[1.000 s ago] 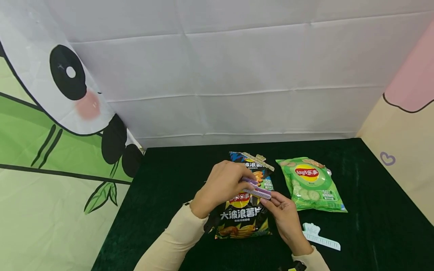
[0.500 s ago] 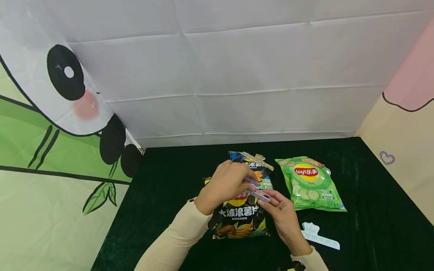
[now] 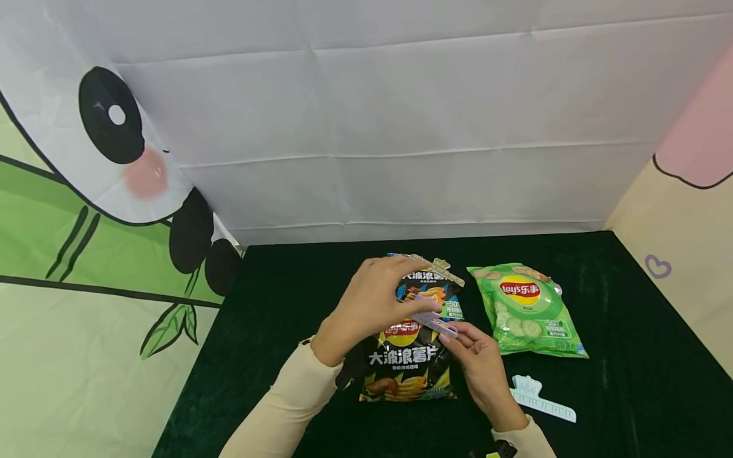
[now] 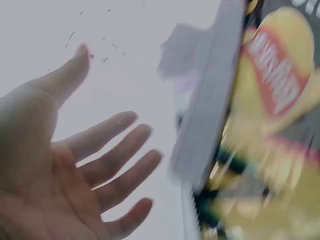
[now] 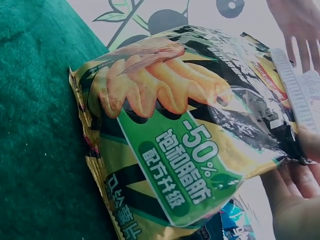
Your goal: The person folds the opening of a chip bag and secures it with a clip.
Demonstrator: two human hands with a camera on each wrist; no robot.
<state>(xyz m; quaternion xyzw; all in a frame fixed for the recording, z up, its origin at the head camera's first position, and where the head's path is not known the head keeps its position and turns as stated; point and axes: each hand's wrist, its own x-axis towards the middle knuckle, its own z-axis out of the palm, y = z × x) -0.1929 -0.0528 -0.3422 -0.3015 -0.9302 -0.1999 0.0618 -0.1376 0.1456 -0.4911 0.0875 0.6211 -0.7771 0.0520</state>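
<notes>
A black and gold bag of potato chips (image 3: pixel 403 375) is held tilted up over the table, with a pale purple sealing clip (image 3: pixel 433 322) across its top edge. My right hand (image 3: pixel 481 369) pinches the bag's top corner beside the clip's right end; in the right wrist view its thumb (image 5: pixel 310 143) lies at that corner. My left hand (image 3: pixel 366 305) hovers by the clip's handle. The left wrist view has this hand (image 4: pixel 75 160) with fingers spread, apart from the clip (image 4: pixel 207 100) and holding nothing.
Behind lies a blue and black chip bag (image 3: pixel 420 289) with a gold clip (image 3: pixel 441 273) on its top. A green chip bag (image 3: pixel 521 315) lies to the right. Nearer, a light blue clip (image 3: pixel 541 402) rests on the dark green cloth (image 3: pixel 630 356).
My left hand's fingers have come off the purple clip's handle and spread, the hand shifting slightly left and up. The right hand keeps its pinch on the bag's corner.
</notes>
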